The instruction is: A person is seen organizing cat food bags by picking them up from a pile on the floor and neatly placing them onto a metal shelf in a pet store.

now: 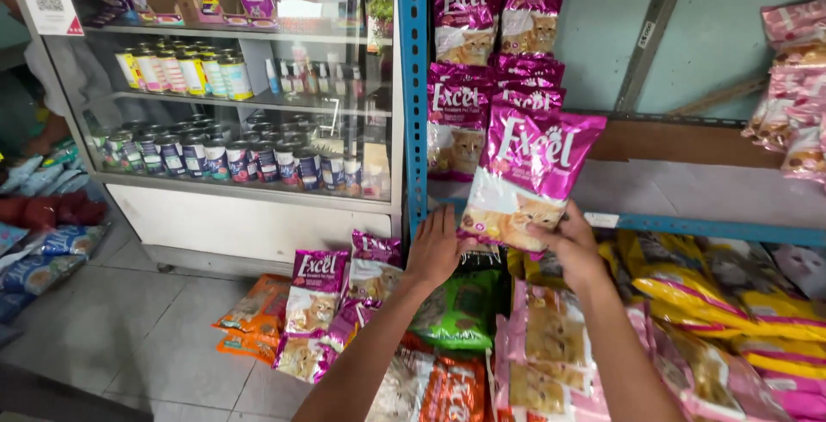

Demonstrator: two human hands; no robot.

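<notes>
Item in hand: one magenta cat-food bag (529, 172) with a cat picture at its lower part, held up tilted in front of the blue shelf (688, 228). My right hand (570, 246) pinches its bottom edge, thumb in front and fingers curled behind. My left hand (434, 246) lies at its lower left corner, fingers (449, 220) straight and together, flat against the bag's edge rather than closed round it. Behind my fingertips: matching magenta bags (460, 121) standing in rows on the shelf. Below my right wrist: pale pink bags (551, 336) and yellow bags (731, 297), stacked lying down. Below my left wrist: a green bag (460, 310). Left of my left forearm: more magenta bags (318, 301) and orange bags (254, 314) on the tiled floor (129, 336). Far left of my fingers: a glass cabinet (249, 198) holding rows of tins (215, 160).
</notes>
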